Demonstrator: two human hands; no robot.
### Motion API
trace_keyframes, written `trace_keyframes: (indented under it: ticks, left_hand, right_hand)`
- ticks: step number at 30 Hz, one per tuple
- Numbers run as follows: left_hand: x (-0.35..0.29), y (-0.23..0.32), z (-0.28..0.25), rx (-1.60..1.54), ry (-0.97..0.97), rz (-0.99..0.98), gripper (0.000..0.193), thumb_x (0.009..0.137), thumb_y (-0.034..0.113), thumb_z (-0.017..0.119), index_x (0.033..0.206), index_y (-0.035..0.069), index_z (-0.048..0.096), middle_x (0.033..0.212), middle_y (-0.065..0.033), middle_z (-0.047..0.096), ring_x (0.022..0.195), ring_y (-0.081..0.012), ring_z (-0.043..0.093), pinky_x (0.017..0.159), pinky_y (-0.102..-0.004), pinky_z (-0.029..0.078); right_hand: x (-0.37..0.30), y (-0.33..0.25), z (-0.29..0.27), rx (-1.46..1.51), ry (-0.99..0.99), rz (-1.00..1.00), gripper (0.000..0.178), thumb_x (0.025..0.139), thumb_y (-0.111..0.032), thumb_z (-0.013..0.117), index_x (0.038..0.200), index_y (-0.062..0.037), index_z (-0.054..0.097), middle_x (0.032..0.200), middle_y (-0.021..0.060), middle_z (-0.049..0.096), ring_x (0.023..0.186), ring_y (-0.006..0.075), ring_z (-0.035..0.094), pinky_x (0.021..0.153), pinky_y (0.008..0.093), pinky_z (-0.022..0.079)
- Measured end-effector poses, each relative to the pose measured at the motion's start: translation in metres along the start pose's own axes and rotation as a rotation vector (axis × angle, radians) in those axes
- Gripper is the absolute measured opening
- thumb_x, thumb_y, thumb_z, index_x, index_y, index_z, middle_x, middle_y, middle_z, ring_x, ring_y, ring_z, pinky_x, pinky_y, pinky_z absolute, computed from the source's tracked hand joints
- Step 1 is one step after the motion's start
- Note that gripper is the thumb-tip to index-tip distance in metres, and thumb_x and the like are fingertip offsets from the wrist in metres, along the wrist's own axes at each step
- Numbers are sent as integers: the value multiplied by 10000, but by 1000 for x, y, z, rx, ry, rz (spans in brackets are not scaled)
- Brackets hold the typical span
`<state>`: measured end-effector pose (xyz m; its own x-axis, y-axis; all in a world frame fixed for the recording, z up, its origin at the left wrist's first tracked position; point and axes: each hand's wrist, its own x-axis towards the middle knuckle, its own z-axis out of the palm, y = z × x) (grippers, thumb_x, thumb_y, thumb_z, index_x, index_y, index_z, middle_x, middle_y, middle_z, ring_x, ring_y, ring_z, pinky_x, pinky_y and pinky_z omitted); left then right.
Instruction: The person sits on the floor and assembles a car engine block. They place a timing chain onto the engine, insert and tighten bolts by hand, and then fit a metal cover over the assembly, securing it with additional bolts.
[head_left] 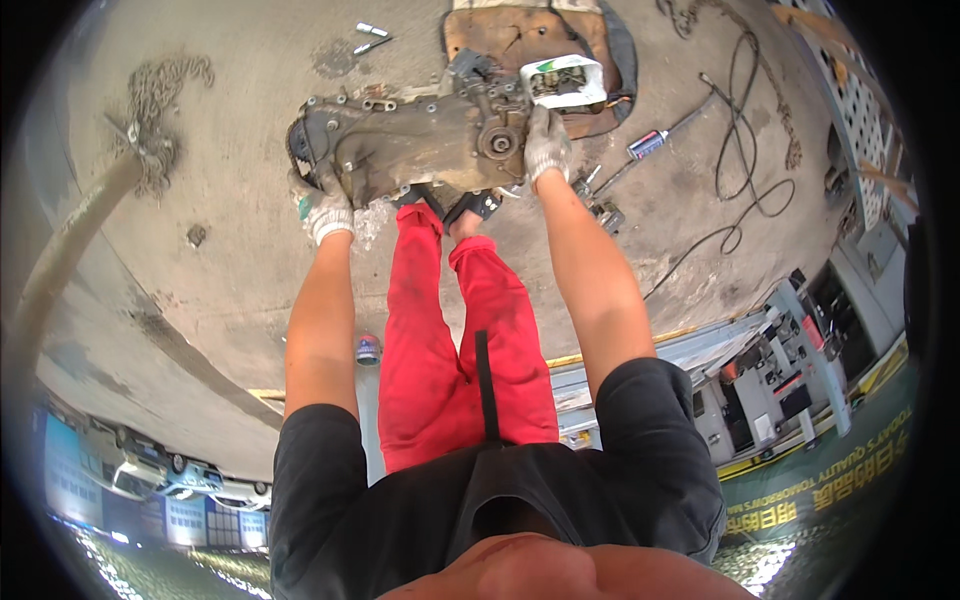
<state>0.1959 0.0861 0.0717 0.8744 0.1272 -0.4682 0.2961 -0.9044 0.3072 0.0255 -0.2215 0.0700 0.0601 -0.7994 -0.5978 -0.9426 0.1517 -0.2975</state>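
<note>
A long, greasy metal gearbox casing (410, 145) lies crosswise in front of me, with bolt lugs along its edge and a round hub near its right end. A dark toothed wheel (298, 140) shows at its left end. My left hand (325, 205), in a soiled white knit glove, grips the lower left corner. Gloved the same way, my right hand (547, 145) holds the right end, its fingers partly hidden. Whether the casing touches the floor, I cannot tell. Its lower edge covers part of my dark shoes (472, 206).
A white container of small metal parts (563, 80) stands on a stained brown mat (500, 32) beyond the casing. A spray can (647, 144), loose tools and a black hose (738, 130) lie to the right. Two sockets (372, 38) lie far left, near a chain (160, 95) around a post.
</note>
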Motion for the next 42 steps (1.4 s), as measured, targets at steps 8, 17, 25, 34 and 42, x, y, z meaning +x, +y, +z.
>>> trace_keyframes:
  ticks: [8,17,25,34,42]
  left_hand:
    - [-19,31,-25,119,71,43,783,967,431,698,1582,53,394,1599,-254,392,1356,-475,526,1126,-521,451]
    - [-122,75,62,69,51,1114,626,868,302,751,1410,78,533,1408,-197,567,1353,-424,512,1178,-595,379]
    - [-95,55,123,186,342,1100,477,973,376,594,1332,64,635,1368,-203,610,1282,-443,552,1097,-595,434]
    - [-94,42,139,121,401,1299,446,1021,248,453,1298,-38,654,1232,-255,714,1100,-452,691,1025,-588,491]
    - [-82,42,145,19,517,1370,437,1081,288,391,1150,-3,711,1179,-231,738,1102,-448,701,1012,-572,509]
  right_hand:
    - [-52,223,-149,-259,-140,207,578,984,-528,549,1331,-87,689,1344,241,673,1305,409,610,1091,452,471]
    - [81,314,-139,-279,-275,186,517,980,-487,552,1316,-122,700,1339,248,666,1275,429,621,1070,470,489]
    - [216,158,-19,-408,-295,-381,425,994,-390,529,1298,-158,713,1319,189,690,1241,402,638,1064,471,498]
    - [344,174,87,-985,-232,-954,300,1009,-256,564,1260,-173,704,1218,180,725,1139,374,696,992,494,544]
    - [375,155,114,-1204,-176,-1195,348,993,-212,512,1251,-140,733,1290,176,719,1173,359,702,982,480,552]
